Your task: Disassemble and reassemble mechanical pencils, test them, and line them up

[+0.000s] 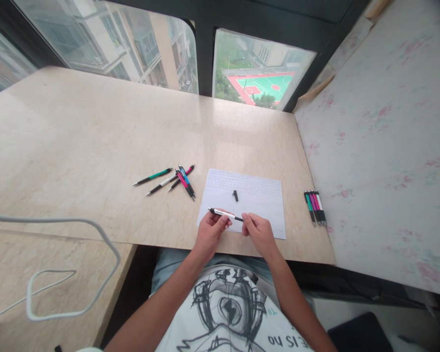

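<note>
Between left hand (209,233) and right hand (258,231), one pen (225,214) (five pens (184,183) leftward)

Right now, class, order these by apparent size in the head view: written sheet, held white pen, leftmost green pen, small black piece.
1. Written sheet
2. Held white pen and leftmost green pen: alike; the first is partly covered
3. Small black piece

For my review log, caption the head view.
Left hand and right hand hold a white pen above written paper.
</note>
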`<state>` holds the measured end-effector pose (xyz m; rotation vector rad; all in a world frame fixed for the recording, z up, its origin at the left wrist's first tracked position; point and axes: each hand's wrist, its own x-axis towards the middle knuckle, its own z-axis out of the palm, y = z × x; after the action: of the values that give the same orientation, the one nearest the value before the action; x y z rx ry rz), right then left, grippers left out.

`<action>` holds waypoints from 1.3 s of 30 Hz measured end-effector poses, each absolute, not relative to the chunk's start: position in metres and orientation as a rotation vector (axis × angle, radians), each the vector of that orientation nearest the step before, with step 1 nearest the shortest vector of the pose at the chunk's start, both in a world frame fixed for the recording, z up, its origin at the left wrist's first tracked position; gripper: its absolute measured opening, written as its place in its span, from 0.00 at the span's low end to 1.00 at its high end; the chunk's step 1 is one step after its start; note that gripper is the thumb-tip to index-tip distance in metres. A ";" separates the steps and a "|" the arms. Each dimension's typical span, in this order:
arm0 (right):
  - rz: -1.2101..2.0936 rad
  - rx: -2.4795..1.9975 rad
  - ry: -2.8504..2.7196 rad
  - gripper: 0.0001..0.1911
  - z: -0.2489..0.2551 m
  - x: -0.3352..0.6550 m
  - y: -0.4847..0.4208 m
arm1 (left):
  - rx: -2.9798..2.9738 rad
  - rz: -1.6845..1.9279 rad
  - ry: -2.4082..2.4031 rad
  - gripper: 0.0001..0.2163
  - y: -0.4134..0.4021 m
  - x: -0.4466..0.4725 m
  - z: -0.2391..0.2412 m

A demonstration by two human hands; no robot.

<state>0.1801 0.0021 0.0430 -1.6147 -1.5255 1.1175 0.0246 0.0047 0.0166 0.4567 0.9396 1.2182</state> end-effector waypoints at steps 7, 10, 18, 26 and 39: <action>1.262 -1.591 -1.274 0.31 0.025 0.195 0.027 | 0.358 1.253 0.872 0.10 0.006 0.026 0.022; 0.884 -1.744 -1.467 0.19 0.018 0.190 0.046 | 0.268 1.236 0.815 0.10 0.008 0.031 0.026; 0.327 -1.974 -1.839 0.06 0.014 0.154 0.063 | 0.362 1.277 0.856 0.12 0.019 0.030 0.016; 0.537 -1.892 -1.575 0.12 0.018 0.199 0.048 | 0.399 1.236 0.874 0.10 0.019 0.028 0.016; 0.952 -1.678 -1.428 0.13 0.042 0.235 -0.002 | 0.412 1.250 0.879 0.10 0.020 0.027 0.015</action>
<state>0.2348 -0.0016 0.0416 -1.6779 -1.4275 0.9524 0.0274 0.0196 0.0151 0.4117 0.8788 1.2505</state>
